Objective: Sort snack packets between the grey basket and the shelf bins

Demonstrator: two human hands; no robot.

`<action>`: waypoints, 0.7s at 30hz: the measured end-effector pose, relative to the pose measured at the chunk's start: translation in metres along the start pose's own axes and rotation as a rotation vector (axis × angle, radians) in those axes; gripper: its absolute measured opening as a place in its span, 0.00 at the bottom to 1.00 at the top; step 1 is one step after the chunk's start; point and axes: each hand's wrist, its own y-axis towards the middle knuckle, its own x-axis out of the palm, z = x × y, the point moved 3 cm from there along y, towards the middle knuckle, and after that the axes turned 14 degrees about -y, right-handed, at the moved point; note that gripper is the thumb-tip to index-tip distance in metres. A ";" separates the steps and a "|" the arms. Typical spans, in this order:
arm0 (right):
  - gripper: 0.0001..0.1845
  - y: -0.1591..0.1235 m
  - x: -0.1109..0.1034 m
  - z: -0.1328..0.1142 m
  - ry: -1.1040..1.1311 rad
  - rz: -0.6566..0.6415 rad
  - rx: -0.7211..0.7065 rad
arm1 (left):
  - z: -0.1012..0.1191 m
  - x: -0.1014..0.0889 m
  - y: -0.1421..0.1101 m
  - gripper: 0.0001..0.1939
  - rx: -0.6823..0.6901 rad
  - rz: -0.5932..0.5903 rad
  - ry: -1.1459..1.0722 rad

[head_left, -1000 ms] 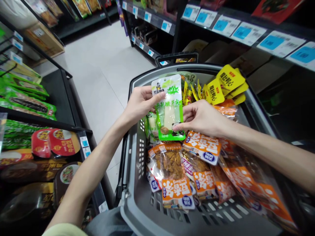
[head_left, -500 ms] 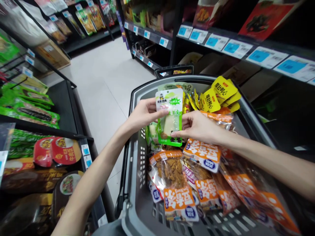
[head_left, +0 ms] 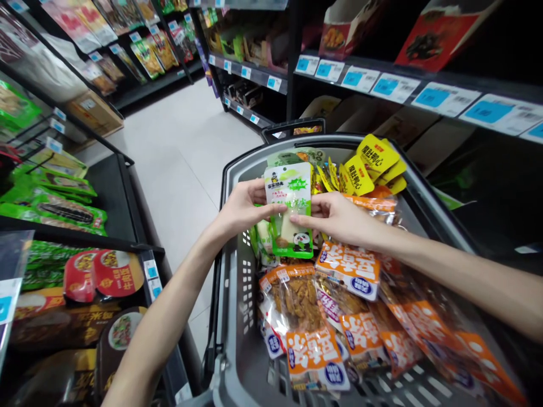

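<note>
A green and white snack pouch (head_left: 289, 226) with a panda printed near its bottom is held upright over the basket. My left hand (head_left: 250, 204) grips its left edge, thumb across the front and fingers behind. On the right edge, my right hand (head_left: 333, 217) pinches the same pouch, its thumb on the front. Below lies the grey shopping basket (head_left: 237, 345), holding orange and white snack packets (head_left: 318, 353). Yellow packets (head_left: 360, 175) stand at its far right, and more green packets (head_left: 263, 237) are partly hidden behind the pouch.
Shelves with price tags (head_left: 394, 85) run along the right. On the left, a dark rack (head_left: 114, 198) carries green packets (head_left: 63, 209) and red-lidded tubs (head_left: 114, 271). Pale floor tiles (head_left: 169, 147) show between them. A cardboard box (head_left: 95, 116) stands at the far left.
The pouch has come slightly lower in view, and my right thumb has moved up its front, uncovering the panda print. Both hands still hold it.
</note>
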 end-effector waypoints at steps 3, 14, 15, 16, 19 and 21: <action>0.13 -0.001 0.000 -0.002 0.022 0.011 -0.001 | 0.000 0.000 0.000 0.22 -0.013 -0.002 0.007; 0.16 0.001 -0.001 0.000 -0.129 -0.019 -0.074 | 0.003 0.003 0.000 0.16 0.054 0.020 -0.024; 0.16 0.000 -0.001 0.000 -0.139 -0.034 -0.071 | 0.004 0.002 0.000 0.15 0.058 0.030 -0.009; 0.16 0.000 0.000 0.000 -0.146 -0.043 -0.069 | 0.005 0.002 0.000 0.15 0.061 0.041 0.008; 0.17 -0.001 0.001 -0.003 -0.158 -0.067 -0.060 | 0.008 0.001 -0.002 0.15 0.074 0.073 0.051; 0.19 -0.002 0.001 -0.005 -0.145 -0.065 -0.051 | 0.010 0.001 -0.003 0.15 0.085 0.085 0.074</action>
